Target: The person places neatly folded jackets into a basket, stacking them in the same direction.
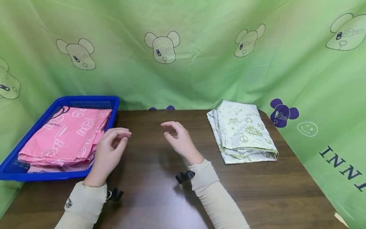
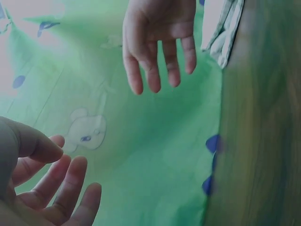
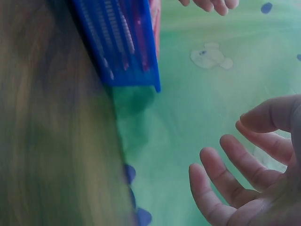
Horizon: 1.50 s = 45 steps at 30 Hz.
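1. We see the left hand (image 1: pixel 108 154) in front of the right side of a blue plastic basket (image 1: pixel 54 176), hiding part of its rim; from the head view we cannot tell whether they touch.
2. Folded pink printed fabric (image 1: pixel 67 136) lies inside that basket, over a paler layer mostly hidden beneath it.
3. The left hand's fingers are gently bent and spread, holding nothing; we find the right hand's (image 1: pixel 180 140) likewise loosely curved and empty, above the brown wooden table (image 1: pixel 160 197).
4. To the right, well apart from that hand, a folded white fabric with green print (image 1: pixel 243 132) rests on the table, its inner layers largely concealed.
5. Both forearms, in cream sleeves (image 1: pixel 218 198), are cut off by the lower frame edge.
6. On the white fabric we make out a peace sign and a burst badge perhaps reading "ECO FREE". The pink fabric's dark lettering is too small for us to read surely.
7. The green curtain (image 1: pixel 200 79) bears animal heads, a smiley and large letters, "INN" plus one cropped at the edge.
8. The right wrist view gives us the basket's slotted outer side, with pink showing through; the left wrist view gives us the right hand's separated fingers and only the white fabric's edge.
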### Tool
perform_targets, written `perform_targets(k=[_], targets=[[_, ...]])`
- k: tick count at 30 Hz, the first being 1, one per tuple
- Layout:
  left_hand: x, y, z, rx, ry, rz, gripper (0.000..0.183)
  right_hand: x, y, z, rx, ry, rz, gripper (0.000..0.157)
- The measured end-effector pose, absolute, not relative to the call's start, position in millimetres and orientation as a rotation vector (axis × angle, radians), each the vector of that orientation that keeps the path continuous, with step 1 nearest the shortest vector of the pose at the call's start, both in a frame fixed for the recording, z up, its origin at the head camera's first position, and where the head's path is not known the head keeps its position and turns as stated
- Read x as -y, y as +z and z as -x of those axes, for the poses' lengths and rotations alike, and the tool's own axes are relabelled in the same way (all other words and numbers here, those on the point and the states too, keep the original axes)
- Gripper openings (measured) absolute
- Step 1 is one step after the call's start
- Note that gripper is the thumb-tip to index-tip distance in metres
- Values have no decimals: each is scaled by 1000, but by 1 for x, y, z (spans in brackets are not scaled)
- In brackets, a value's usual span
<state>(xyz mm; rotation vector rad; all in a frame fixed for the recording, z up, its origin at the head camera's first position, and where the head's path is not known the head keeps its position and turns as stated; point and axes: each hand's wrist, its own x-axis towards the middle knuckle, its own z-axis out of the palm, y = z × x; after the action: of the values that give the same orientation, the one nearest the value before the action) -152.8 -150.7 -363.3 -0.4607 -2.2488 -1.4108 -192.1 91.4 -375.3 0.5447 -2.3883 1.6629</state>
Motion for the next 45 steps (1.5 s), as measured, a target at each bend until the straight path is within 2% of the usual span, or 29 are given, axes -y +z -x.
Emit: perform_targets(k=[6,13,24,35,45], targets=[[121,-367,161,2179,-1615,405,13,-111,-345,173,2414,1603,-492,29],[89,-392,183,2160,-1810,347,22,-138,-340,172,2427,1525,-417,30],[36,-405,187,2125,-2186,259,28,-181,-345,178,2413,1506,-340,30],[-7,-408,199,2023,-2548,1,32,-236,-364,198,2389,1434,-158,29],[-41,-410,206,2124,-2661,-23,37,-274,-370,198,2441,1279,-36,30]])
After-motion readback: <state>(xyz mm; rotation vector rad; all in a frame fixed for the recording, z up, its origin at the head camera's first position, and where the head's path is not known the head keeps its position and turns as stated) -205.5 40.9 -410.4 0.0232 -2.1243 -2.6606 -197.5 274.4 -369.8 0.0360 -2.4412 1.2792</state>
